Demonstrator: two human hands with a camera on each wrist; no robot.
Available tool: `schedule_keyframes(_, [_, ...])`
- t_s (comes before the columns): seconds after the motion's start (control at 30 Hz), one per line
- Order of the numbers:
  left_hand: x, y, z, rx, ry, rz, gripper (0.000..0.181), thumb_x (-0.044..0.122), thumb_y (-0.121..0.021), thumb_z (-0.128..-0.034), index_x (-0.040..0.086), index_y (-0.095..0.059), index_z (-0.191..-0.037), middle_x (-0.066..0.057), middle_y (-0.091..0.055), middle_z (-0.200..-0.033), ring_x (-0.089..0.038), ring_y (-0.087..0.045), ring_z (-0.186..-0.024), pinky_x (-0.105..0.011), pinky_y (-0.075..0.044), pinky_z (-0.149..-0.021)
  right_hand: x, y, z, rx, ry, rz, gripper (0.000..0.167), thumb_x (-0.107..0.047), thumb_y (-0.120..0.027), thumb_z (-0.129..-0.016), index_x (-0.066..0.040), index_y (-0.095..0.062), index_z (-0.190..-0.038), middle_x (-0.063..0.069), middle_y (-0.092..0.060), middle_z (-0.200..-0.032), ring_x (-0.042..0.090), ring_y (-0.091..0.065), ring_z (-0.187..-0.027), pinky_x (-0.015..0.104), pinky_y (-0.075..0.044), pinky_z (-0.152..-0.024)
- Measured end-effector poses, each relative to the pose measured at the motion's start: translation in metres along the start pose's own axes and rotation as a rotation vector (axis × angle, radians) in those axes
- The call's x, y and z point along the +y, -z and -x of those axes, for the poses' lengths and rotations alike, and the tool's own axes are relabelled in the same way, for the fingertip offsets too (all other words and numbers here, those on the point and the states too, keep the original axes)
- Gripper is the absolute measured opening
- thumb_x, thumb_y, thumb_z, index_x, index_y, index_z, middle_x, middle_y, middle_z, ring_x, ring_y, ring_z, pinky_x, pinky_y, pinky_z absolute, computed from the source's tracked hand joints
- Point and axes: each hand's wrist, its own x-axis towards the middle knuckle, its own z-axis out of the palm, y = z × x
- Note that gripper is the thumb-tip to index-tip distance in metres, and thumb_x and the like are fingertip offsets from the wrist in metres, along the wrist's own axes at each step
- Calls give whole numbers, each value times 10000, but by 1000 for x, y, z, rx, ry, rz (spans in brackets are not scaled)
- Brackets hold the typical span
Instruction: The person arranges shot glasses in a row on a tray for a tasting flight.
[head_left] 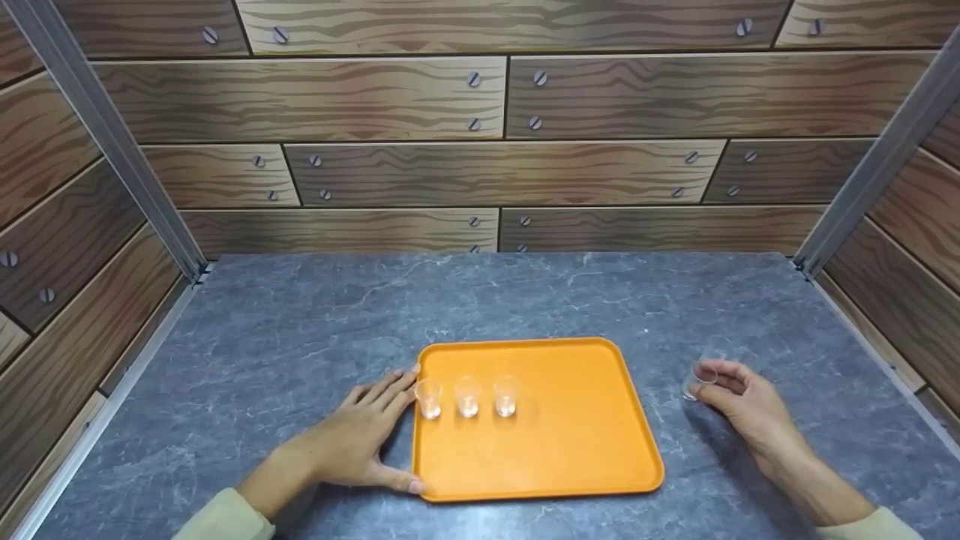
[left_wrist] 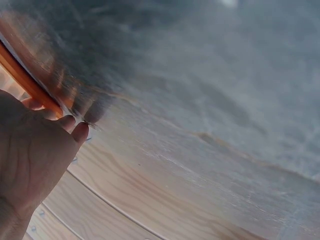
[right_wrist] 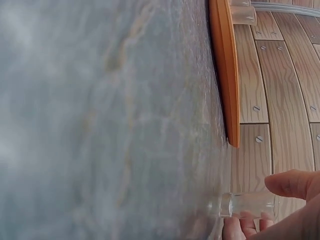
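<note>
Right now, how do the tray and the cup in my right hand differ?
The tray is orange; the cup is clear. The tray is broad and shallow, the cup small and narrow. Your left hand touches the tray's edge, while your right hand curls round the cup. Both are being touched.

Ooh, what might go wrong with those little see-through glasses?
The left hand touches the edge of the orange tray, so a sudden shove might tip the three shot glasses standing on it. The leftmost shot glass is very near that hand and could get bumped. The right hand curls around a fourth shot glass beside the tray; it looks smooth, so it might slip or topple.
</note>
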Motion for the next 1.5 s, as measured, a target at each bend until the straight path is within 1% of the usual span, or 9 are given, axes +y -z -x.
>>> schedule_keyframes(0.2, [0, 0, 0, -7, 7, 14, 1248, 877, -679, -859, 61, -291, -1720, -167, -149, -1808, -444, -173, -1633, -742, -256, -1203, 3, 0, 0, -1, 18, -12, 616, -190, -798, -1024, 77, -509, -1497, -79, -696, -1226, -55, -617, -1002, 155, -524, -886])
schedule_keyframes(0.4, [0, 0, 0, -7, 7, 16, 1260, 874, -681, -860, 56, -271, -1726, -163, -148, -1810, -446, -165, -1635, -743, -247, -1207, 3, 1, 0, -9, 21, -8, 536, -193, -807, -1017, 48, -568, -1431, -88, -705, -1186, -26, -622, -999, 167, -527, -875])
schedule_keyframes(0.7, [1, 2, -1, 4, -6, 7, 1247, 869, -684, -862, 49, -294, -1716, -186, -170, -1800, -444, -195, -1628, -729, -256, -1210, 0, -3, 5, -23, 27, -142, 335, -90, -803, -999, -28, -648, -1290, -81, -732, -1065, 37, -684, -951, 224, -580, -863])
schedule_keyframes(1.0, [1, 1, 0, 0, 1, 8, 1249, 873, -682, -859, 48, -298, -1715, -181, -171, -1801, -447, -190, -1629, -741, -249, -1207, -4, -10, 9, 3, 69, -174, 260, -37, -803, -983, -55, -669, -1206, -50, -742, -1051, 68, -692, -947, 236, -586, -859])
schedule_keyframes(1.27, [1, 2, -1, -13, 10, 20, 1248, 870, -683, -863, 59, -282, -1724, -171, -157, -1806, -437, -170, -1635, -739, -233, -1214, -8, -17, 13, -15, 72, -190, 269, -35, -809, -980, -51, -669, -1209, -35, -729, -1068, 81, -696, -969, 269, -602, -873])
schedule_keyframes(1.5, [1, 1, 0, -5, 3, 10, 1254, 874, -675, -864, 50, -279, -1722, -178, -162, -1804, -443, -180, -1632, -732, -242, -1215, -11, -26, 17, -6, 116, -196, 281, -14, -811, -971, -27, -665, -1211, 1, -736, -1087, 100, -703, -986, 276, -604, -876])
